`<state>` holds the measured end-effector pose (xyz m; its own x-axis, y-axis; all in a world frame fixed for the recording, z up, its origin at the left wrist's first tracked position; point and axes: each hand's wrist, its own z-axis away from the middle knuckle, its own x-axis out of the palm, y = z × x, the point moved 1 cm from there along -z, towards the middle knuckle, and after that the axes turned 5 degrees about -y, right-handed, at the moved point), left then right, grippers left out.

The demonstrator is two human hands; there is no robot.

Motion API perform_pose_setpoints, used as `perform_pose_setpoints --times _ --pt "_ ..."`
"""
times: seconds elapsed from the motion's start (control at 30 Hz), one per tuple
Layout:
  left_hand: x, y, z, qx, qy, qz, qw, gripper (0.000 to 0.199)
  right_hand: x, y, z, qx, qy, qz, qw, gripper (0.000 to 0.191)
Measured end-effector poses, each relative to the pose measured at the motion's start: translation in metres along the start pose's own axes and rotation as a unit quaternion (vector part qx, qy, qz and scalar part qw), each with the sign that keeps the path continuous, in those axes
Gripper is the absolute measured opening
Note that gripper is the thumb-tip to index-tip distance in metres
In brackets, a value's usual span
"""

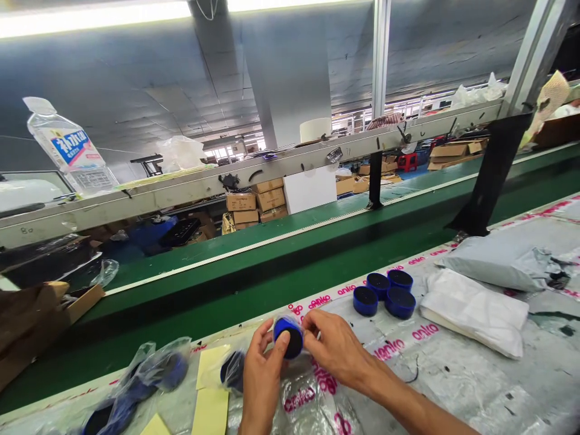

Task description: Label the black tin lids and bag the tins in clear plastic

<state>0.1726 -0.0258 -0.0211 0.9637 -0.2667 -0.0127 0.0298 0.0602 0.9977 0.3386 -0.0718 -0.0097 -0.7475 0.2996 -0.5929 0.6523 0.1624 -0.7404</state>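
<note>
A round blue piece with a black face (289, 338) is gripped between the thumb and fingers of my left hand (267, 368); clear plastic shows around its top. The fingertips of my right hand (328, 344) pinch together at the piece's right edge, on what looks like the clear plastic. Beyond my right hand stand several unwrapped blue pieces (400, 302). Just left of my left hand lies a blue piece in clear plastic (232, 370), beside yellow paper sheets (211, 411). More plastic-wrapped blue pieces (167, 370) lie at the lower left.
A white stack of bags (473, 314) and a grey package (502, 263) lie at the right. The green conveyor (226, 272) runs behind the covered table. A bottle (72, 148) stands on the rail above, and a cardboard box (84, 305) is at the left.
</note>
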Motion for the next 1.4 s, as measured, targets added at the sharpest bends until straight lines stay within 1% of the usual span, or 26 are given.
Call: perform_pose_setpoints --times 0.1,0.2,0.33,0.4,0.43,0.6,0.67,0.73,0.8,0.87,0.9,0.93,1.0,1.03,1.1,1.13,1.2,1.27,1.33,1.4 --pt "0.002 -0.006 -0.004 -0.029 -0.044 -0.069 0.996 0.077 0.002 0.004 0.001 -0.003 -0.012 -0.055 0.998 0.010" --pt "0.000 -0.012 -0.007 -0.035 -0.064 -0.124 0.990 0.073 0.008 0.012 0.001 0.024 -0.053 -0.150 0.987 0.011" --pt "-0.003 -0.015 -0.010 0.000 -0.058 -0.211 0.976 0.053 0.018 0.021 0.001 0.091 -0.094 -0.287 0.949 0.010" --pt "-0.003 -0.014 -0.010 0.031 -0.042 -0.267 0.962 0.043 0.020 0.023 -0.001 0.115 -0.099 -0.321 0.935 0.009" --pt "-0.003 -0.013 -0.010 0.046 -0.036 -0.293 0.954 0.039 0.020 0.024 -0.002 0.117 -0.096 -0.320 0.935 0.009" --pt "0.002 -0.005 -0.007 0.101 -0.040 -0.384 0.917 0.032 0.012 0.032 -0.009 0.118 -0.064 -0.273 0.953 0.009" --pt "0.003 0.001 -0.004 0.120 -0.040 -0.426 0.896 0.027 0.008 0.036 -0.009 0.121 -0.050 -0.252 0.959 0.010" --pt "0.004 0.008 -0.001 0.137 -0.039 -0.468 0.872 0.023 0.003 0.036 -0.007 0.101 -0.022 -0.202 0.974 0.010" --pt "0.005 0.017 0.002 0.147 -0.038 -0.499 0.853 0.024 -0.003 0.031 -0.002 0.049 0.021 -0.114 0.992 0.011" --pt "0.004 0.025 0.003 0.147 -0.036 -0.520 0.841 0.027 -0.009 0.021 0.006 -0.027 0.057 -0.025 0.998 0.015" --pt "0.004 0.028 0.004 0.146 -0.034 -0.527 0.837 0.028 -0.012 0.015 0.011 -0.070 0.060 0.011 0.996 0.016" --pt "0.003 0.031 0.004 0.144 -0.033 -0.532 0.834 0.028 -0.013 0.009 0.015 -0.108 0.050 0.037 0.992 0.017" --pt "0.001 0.034 0.003 0.141 -0.030 -0.535 0.832 0.029 -0.013 0.001 0.023 -0.168 -0.007 0.094 0.981 0.022" --pt "0.001 0.035 0.003 0.139 -0.027 -0.534 0.834 0.029 -0.011 -0.002 0.026 -0.183 -0.046 0.124 0.974 0.028" --pt "0.000 0.035 0.003 0.133 -0.019 -0.525 0.840 0.031 -0.004 -0.004 0.030 -0.186 -0.113 0.186 0.958 0.034" --pt "-0.001 0.035 0.003 0.130 -0.016 -0.517 0.846 0.032 0.001 -0.004 0.030 -0.181 -0.136 0.218 0.949 0.032" --pt "-0.002 0.035 0.003 0.125 -0.019 -0.495 0.860 0.034 0.008 -0.004 0.029 -0.166 -0.160 0.260 0.938 0.020" --pt "-0.004 0.034 0.003 0.122 -0.027 -0.464 0.877 0.038 0.010 -0.006 0.026 -0.139 -0.161 0.240 0.947 0.016" --pt "-0.009 0.031 0.004 0.119 -0.032 -0.435 0.892 0.041 0.006 -0.009 0.025 -0.103 -0.151 0.166 0.969 0.019" --pt "-0.015 0.025 0.004 0.103 -0.045 -0.390 0.914 0.038 -0.002 -0.013 0.026 -0.073 -0.142 0.090 0.983 0.023"
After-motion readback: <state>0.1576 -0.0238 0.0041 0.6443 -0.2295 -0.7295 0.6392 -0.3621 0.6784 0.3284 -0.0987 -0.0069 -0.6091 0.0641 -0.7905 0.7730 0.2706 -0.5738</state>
